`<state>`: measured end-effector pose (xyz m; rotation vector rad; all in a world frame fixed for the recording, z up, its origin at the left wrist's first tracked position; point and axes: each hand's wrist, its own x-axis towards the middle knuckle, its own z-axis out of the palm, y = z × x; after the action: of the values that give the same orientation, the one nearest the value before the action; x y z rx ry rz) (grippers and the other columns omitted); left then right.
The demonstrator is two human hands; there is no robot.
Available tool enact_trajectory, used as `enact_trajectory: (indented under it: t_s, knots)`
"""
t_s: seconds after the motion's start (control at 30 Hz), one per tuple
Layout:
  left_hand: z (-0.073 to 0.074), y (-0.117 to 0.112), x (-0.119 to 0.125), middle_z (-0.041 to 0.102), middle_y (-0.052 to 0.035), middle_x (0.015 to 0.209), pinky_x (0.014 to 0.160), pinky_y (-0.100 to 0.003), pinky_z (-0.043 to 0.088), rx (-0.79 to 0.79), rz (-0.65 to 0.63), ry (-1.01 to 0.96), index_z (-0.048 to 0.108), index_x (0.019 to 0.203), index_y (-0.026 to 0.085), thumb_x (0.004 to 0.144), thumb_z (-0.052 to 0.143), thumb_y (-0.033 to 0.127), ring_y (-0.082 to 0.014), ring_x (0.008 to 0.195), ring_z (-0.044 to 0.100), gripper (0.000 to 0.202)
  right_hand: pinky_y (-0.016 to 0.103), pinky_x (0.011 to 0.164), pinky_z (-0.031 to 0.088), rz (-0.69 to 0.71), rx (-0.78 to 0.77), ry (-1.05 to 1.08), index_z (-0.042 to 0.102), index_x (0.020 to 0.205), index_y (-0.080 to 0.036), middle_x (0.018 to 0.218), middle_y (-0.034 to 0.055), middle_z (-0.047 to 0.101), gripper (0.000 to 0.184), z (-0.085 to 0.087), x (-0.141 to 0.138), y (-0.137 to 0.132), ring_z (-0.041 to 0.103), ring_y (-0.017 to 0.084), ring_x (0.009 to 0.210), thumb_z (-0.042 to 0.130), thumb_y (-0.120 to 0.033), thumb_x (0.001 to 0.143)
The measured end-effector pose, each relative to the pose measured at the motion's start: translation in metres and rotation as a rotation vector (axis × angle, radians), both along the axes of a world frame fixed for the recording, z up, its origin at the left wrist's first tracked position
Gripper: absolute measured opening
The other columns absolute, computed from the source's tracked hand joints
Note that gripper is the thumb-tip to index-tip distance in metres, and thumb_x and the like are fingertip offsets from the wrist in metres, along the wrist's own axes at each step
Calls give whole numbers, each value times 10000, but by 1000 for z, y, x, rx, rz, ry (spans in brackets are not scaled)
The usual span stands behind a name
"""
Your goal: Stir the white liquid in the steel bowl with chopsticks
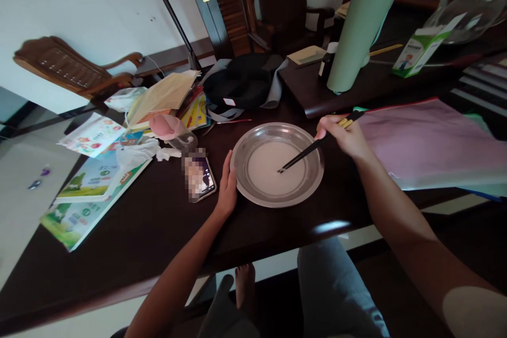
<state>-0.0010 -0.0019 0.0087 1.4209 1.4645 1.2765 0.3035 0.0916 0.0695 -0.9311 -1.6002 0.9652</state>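
A round metal basin (291, 202) stands on the dark table, with whitish liquid (273, 169) in its bottom. My left hand (227, 187) holds the basin's left side, its fingers lying along the rim. In my right hand (340, 134), above the right rim, is a pair of black chopsticks (303, 154) with gold bands. They slant down to the left, and their tips reach the liquid near the middle of the basin. Just left of my left hand lies a phone (206, 177) with its screen lit and partly blurred.
A pink-topped clear cup (182, 134), crumpled tissue (138, 153) and booklets (93, 195) lie at the left. Behind the basin is a black strapped item (237, 82). A green thermos (352, 37) stands at the back right, near a small green-white box (422, 50). Pinkish folders (420, 142) lie right.
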Motion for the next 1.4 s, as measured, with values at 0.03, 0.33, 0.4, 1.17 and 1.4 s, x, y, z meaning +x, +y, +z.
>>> enact_trajectory:
  t_s: [0.03, 0.33, 0.4, 1.17, 1.4]
  knots:
    - [0, 0, 0, 322, -46, 1605, 1232, -374, 190, 2, 8, -1, 347, 1501, 254, 954, 407, 530, -209, 1485, 285, 615, 296, 699, 466, 44, -7, -31, 680, 604, -219, 641, 15, 666, 413, 0, -1, -1, 634, 158, 662, 589, -518, 874]
    - [1, 0, 0, 314, -55, 1608, 1234, -380, 181, -9, 14, 9, 340, 1504, 246, 954, 404, 538, -214, 1490, 274, 626, 299, 648, 448, -29, 28, 49, 643, 547, -215, 580, 10, 632, 445, -1, 1, 0, 606, 148, 598, 595, -519, 870]
    - [0, 0, 0, 314, -49, 1609, 1234, -393, 183, -5, 12, 12, 345, 1500, 259, 954, 405, 536, -220, 1489, 274, 616, 299, 678, 458, 70, 3, -12, 674, 595, -217, 632, 15, 662, 414, 0, -1, -2, 629, 152, 645, 588, -502, 882]
    - [-2, 0, -1, 310, -52, 1610, 1230, -400, 191, 1, 5, -10, 343, 1500, 267, 950, 410, 539, -224, 1481, 292, 617, 297, 655, 457, 36, 2, 24, 644, 558, -210, 586, 10, 636, 443, 0, -1, -2, 614, 155, 616, 588, -518, 872]
    - [-4, 1, 0, 317, -35, 1608, 1229, -395, 192, -5, 3, -18, 339, 1499, 291, 957, 400, 527, -213, 1482, 292, 594, 322, 723, 483, -22, 29, -84, 678, 638, -242, 681, 14, 689, 372, 2, -2, -3, 641, 174, 697, 602, -531, 859]
